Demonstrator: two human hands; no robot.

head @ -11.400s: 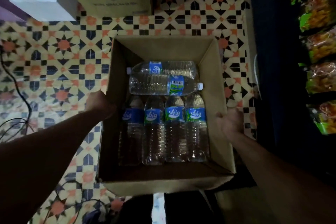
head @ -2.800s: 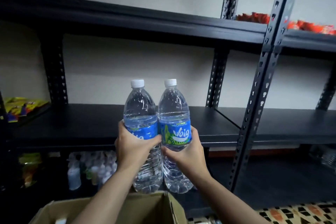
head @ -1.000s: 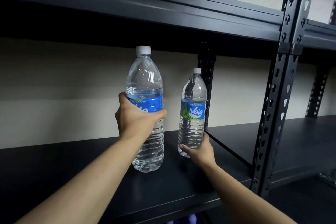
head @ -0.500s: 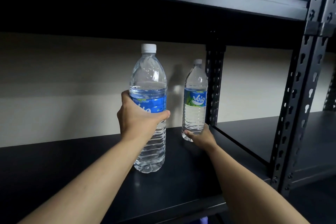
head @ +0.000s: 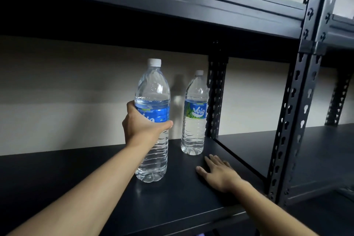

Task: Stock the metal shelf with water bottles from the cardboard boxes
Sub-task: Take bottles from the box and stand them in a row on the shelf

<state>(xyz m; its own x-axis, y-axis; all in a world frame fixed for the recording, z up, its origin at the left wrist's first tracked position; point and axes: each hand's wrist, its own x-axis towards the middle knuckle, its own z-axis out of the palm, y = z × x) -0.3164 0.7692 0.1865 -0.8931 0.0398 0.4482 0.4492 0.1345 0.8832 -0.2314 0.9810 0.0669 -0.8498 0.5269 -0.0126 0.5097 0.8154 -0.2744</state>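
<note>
Two water bottles (head: 194, 113) on the metal shelf (head: 182, 193) — left hand (head: 142, 124) fingers grip one, right hand (head: 220, 174) fingers spread.

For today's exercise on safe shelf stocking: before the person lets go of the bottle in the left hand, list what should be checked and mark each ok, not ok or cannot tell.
1. Held bottle upright: ok.
2. Its base fully resting on the shelf board: cannot tell; it looks down or nearly so.
3. Left hand has a firm wrap around the label: ok.
4. Far bottle standing upright by the rear post, released: ok.
5. Right hand clear of both bottles, open and flat over the board: ok.
6. Gap between the two bottles, so neither gets knocked: ok.
</note>
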